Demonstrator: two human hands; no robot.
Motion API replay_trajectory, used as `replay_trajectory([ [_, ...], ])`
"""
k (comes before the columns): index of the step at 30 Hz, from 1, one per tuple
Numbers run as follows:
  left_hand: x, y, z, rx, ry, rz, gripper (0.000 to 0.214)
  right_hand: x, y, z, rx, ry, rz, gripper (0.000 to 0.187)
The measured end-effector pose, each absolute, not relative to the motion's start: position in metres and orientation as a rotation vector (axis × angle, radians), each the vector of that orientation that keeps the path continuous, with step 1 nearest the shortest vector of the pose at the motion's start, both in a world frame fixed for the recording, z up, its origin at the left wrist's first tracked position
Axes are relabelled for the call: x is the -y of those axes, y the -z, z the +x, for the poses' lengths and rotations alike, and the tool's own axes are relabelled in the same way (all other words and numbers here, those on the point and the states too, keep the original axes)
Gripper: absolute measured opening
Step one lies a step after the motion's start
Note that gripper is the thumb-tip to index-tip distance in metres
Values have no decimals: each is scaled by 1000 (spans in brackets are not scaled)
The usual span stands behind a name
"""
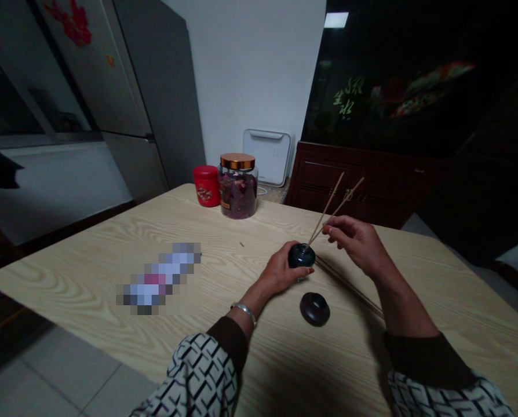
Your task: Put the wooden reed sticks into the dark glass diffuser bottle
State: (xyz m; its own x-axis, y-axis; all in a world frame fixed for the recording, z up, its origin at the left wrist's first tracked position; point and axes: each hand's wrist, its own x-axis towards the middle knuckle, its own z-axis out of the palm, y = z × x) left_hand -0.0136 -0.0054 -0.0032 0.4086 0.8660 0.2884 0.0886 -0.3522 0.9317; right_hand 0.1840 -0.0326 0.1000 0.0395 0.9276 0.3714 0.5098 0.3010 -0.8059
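Observation:
My left hand is closed around a small dark round holder standing on the light wooden table. My right hand pinches thin wooden sticks; their lower ends reach into the top of the holder and their upper ends fan out up and to the right. Several more sticks lie flat on the table under my right wrist. A dark round lid-like piece rests on the table just in front of the holder.
A glass jar with a copper lid and a red tin stand at the table's far edge. A blurred flat object lies to the left. A grey fridge, a white appliance and a dark cabinet stand beyond.

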Motion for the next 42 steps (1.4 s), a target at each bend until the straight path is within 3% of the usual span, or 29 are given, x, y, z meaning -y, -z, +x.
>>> replay_trajectory([
  [3,5,3,-14,-844,-1042,1747,67,28,-89,209,1871,-543,-1593,30],
  [7,6,2,-14,-847,-1035,1756,67,25,-68,235,2160,-362,-2111,15],
  [11,6,0,-14,-855,-1028,1747,67,23,-48,231,2254,-433,-2270,16],
  [21,4,4,-13,-850,-1030,1750,69,21,-40,229,2185,-673,-2150,6],
  [34,5,5,-13,-844,-1042,1738,69,18,-39,231,2217,-644,-2087,12],
  [39,4,6,-13,-829,-1048,1747,68,31,-73,250,2055,-732,-1896,11],
  [42,3,7,-13,-824,-1053,1751,68,51,-112,262,1600,-616,-1556,17],
])
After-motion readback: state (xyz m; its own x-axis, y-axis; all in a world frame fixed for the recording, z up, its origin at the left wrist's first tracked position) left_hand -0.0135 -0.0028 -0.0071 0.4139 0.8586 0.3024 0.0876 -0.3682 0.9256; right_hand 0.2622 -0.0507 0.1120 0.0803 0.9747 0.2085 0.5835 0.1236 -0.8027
